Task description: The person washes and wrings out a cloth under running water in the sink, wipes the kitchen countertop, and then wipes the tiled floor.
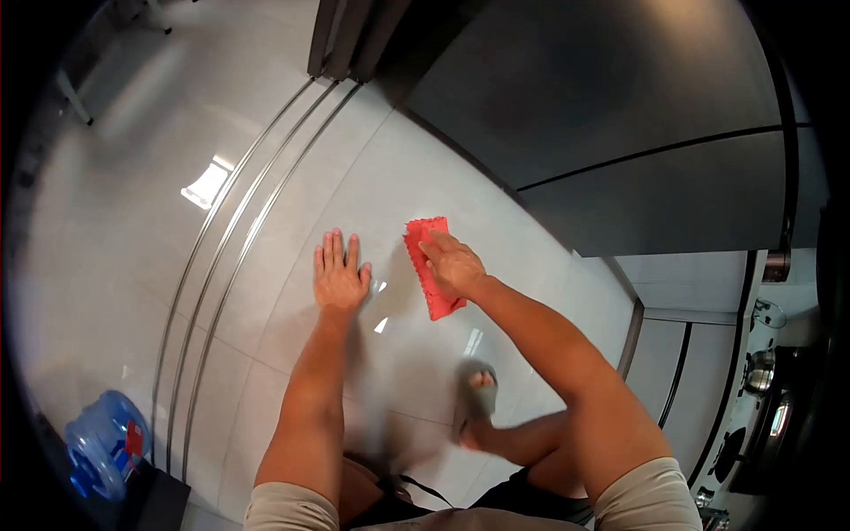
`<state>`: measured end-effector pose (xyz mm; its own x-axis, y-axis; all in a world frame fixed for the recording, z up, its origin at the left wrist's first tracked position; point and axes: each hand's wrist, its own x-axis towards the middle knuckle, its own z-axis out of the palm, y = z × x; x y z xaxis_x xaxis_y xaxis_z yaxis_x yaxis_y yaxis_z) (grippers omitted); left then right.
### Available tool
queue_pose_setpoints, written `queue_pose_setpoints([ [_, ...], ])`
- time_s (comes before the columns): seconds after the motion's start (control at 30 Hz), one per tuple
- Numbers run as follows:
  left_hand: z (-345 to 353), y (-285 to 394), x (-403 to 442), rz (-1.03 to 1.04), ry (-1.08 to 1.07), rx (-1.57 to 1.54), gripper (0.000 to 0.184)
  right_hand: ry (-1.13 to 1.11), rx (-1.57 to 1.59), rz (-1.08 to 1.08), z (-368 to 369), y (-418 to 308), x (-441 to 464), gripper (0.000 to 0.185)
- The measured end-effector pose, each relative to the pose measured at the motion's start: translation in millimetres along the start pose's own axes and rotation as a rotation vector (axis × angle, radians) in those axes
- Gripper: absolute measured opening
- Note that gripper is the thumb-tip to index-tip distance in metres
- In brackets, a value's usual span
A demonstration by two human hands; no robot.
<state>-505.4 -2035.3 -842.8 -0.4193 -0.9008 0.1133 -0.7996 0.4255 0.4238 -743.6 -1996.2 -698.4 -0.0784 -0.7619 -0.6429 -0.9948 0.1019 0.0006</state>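
Note:
A red cloth (pixel 427 274) with a scalloped edge lies folded on the glossy light floor tiles (pixel 292 354). My right hand (pixel 453 265) presses down on it, fingers over its upper part. To the left of the cloth, my left hand (pixel 341 276) rests flat on the floor with its fingers stretched out and holds nothing. Whatever is under my right palm is hidden.
Metal sliding-door rails (pixel 239 230) curve across the floor at left, up to dark door panels (pixel 354 40). Dark cabinet fronts (pixel 620 115) stand at upper right. A blue water jug (pixel 106 442) is at lower left. Near my knees is a slippered foot (pixel 480 394).

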Motion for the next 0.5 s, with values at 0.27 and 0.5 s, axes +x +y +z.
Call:
queue_pose_setpoints([
  [0.27, 4, -6, -1, -0.001, 0.061, -0.026, 0.065, 0.175, 0.069, -0.052, 78, 19, 43, 0.062],
  [0.5, -3, 2, 4, -0.016, 0.054, -0.023, 0.062, 0.660, 0.136, -0.150, 84, 18, 109, 0.060],
])
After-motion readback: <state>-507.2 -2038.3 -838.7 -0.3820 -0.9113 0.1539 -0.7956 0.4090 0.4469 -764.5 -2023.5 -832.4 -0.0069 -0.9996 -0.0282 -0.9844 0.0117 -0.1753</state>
